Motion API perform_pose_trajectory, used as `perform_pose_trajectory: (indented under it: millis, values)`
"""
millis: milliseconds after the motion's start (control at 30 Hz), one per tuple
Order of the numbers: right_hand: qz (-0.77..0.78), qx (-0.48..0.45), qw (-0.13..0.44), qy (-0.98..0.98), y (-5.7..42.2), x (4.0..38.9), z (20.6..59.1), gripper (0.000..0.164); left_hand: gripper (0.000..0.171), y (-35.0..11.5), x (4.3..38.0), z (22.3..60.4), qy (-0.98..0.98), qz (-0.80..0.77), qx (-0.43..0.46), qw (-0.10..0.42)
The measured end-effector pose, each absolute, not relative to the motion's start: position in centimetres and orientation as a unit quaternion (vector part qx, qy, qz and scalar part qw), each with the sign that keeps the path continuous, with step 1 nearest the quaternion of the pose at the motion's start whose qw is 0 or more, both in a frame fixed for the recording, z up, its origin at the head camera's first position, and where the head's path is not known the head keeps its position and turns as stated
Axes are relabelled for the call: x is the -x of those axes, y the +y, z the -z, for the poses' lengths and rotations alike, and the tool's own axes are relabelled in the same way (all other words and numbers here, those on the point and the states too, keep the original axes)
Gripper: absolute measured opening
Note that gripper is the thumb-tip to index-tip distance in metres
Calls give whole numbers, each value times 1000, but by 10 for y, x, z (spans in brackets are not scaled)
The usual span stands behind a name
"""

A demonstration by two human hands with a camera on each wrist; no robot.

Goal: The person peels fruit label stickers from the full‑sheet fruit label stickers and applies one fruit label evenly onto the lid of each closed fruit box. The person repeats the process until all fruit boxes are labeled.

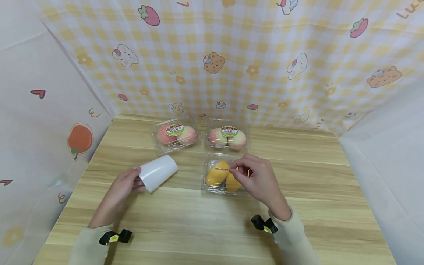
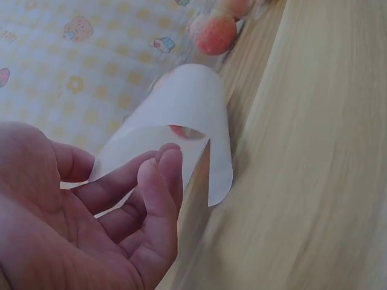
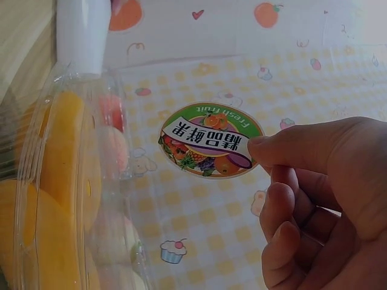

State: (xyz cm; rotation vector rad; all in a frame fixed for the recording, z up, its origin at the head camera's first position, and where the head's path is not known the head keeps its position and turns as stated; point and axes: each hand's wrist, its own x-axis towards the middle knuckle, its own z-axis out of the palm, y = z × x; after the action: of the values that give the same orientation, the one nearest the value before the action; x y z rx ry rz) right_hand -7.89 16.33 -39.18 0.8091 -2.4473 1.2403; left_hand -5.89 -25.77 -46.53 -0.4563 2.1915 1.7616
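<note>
Between thumb and forefinger, my right hand (image 1: 258, 177) pinches an oval fruit sticker (image 3: 208, 140) by its edge, seen nearly edge-on in the head view. Below it stands a clear plastic box (image 1: 207, 187) with yellow mangoes (image 1: 218, 173), partly hidden by that hand. My left hand (image 1: 124, 184) holds a curled white paper sheet (image 1: 159, 171) by its near edge, left of the box. In the left wrist view, thumb and fingers are at the edge of the white sheet (image 2: 181, 96).
Two clear boxes of pink and cream peaches stand at the back, the left box (image 1: 162, 149) and the right box (image 1: 245, 145), each with an oval sticker on its lid. A checked cloth (image 1: 232, 84) hangs behind the wooden table (image 1: 185, 228).
</note>
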Motion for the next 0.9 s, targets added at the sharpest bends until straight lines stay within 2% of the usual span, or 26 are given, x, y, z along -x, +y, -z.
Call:
perform_pose_trajectory:
  millis: [567,733,900]
  values:
    - [-434,-276,137,-847,164,80,390,17,61,-279,52,457,802,-555,155,158]
    - [-438,-274,140,-845,166,80,390,17,54,-287,51,451,829,-518,155,144]
    - [-448,-266,139,-842,168,81,390,18,49,-288,50,440,852,-488,156,107]
